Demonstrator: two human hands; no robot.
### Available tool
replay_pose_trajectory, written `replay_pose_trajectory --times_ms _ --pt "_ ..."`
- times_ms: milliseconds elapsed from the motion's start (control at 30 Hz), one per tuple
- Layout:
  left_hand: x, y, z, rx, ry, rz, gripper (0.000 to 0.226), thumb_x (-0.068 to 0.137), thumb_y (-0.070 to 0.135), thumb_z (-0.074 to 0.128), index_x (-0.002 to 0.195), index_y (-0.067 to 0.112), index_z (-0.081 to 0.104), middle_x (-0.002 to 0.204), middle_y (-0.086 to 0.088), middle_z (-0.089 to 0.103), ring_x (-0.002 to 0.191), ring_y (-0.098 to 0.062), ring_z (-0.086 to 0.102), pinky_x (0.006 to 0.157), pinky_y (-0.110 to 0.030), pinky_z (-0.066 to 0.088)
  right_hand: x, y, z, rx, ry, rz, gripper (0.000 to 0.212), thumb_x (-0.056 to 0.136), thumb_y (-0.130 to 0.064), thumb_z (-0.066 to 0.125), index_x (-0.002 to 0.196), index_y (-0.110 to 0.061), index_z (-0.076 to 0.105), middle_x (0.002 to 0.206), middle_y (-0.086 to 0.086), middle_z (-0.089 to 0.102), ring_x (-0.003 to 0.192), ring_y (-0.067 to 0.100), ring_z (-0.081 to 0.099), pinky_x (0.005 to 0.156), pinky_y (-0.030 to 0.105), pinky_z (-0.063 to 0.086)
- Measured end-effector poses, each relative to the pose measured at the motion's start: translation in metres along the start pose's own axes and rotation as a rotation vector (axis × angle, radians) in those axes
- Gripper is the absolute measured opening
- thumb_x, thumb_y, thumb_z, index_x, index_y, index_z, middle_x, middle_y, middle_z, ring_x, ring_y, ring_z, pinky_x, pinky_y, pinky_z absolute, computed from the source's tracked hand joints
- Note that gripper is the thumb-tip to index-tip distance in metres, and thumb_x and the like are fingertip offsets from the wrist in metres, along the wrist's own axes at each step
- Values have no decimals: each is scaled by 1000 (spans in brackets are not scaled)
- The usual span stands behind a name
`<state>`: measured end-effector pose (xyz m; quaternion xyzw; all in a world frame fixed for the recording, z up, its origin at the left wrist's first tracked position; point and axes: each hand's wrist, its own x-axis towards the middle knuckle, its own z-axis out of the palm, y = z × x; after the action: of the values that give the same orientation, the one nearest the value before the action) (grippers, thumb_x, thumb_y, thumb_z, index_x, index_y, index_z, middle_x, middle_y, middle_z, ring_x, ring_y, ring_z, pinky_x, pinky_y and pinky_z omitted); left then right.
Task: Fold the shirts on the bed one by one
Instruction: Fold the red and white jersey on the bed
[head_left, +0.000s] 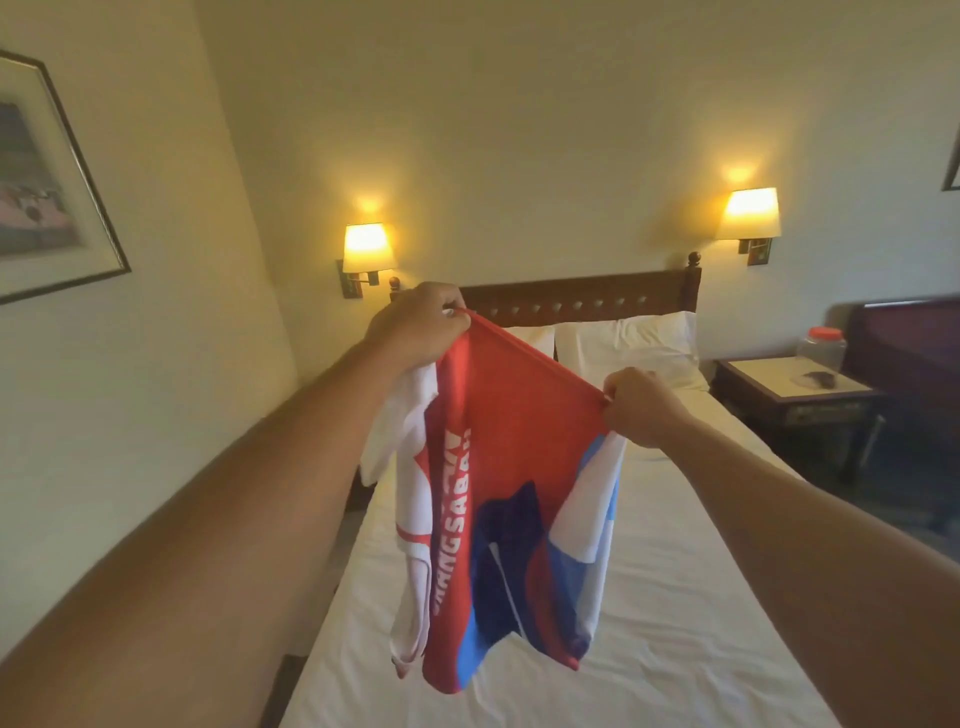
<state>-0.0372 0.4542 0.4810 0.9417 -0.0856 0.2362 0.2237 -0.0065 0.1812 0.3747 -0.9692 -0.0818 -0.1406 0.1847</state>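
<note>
Left hand (415, 325) and right hand (641, 405) each pinch the red, white and blue printed shirt's (498, 499) top edge; cloth hangs below over the white-sheeted bed (701, 597).

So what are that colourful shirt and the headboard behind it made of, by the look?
The shirt looks like thin, smooth synthetic jersey: printed colour blocks and lettering, hanging limp from both hands. The headboard appears to be dark varnished wood, with turned posts and knobs. Neither is certain from sight alone.
</note>
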Motion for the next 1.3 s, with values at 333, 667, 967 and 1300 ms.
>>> replay_pose_trajectory --times_ms 333,667,967,1300 --pt "-26 -50 -16 558 -62 221 29 98 44 50 85 19 54 74 2 58 68 -21 56 66 -36 46 -12 69 9 -46 26 95 7 85 -5 55 82 -11 54 100 19 64 92 36 58 79 35 48" --pt "-63 -70 77 488 -325 98 27 91 38 52 71 21 47 75 4 54 70 -25 53 61 -34 38 -4 131 40 267 95 213 17 75 7 48 84 -7 51 86 9 52 80 28 44 66 33 30" --pt "-17 -106 159 372 -561 -96 30 93 19 60 63 19 57 71 -4 61 72 -24 60 64 -36 45 30 191 89 54 -141 215 18 80 0 49 76 -18 45 86 13 54 80 33 50 67 36 41" --pt "89 -128 165 324 -192 -130 18 93 4 56 85 11 71 87 -13 68 77 -30 57 63 -34 37 121 179 91 -39 -9 261 14 89 -3 47 97 -12 53 89 13 51 80 34 48 69 36 39"
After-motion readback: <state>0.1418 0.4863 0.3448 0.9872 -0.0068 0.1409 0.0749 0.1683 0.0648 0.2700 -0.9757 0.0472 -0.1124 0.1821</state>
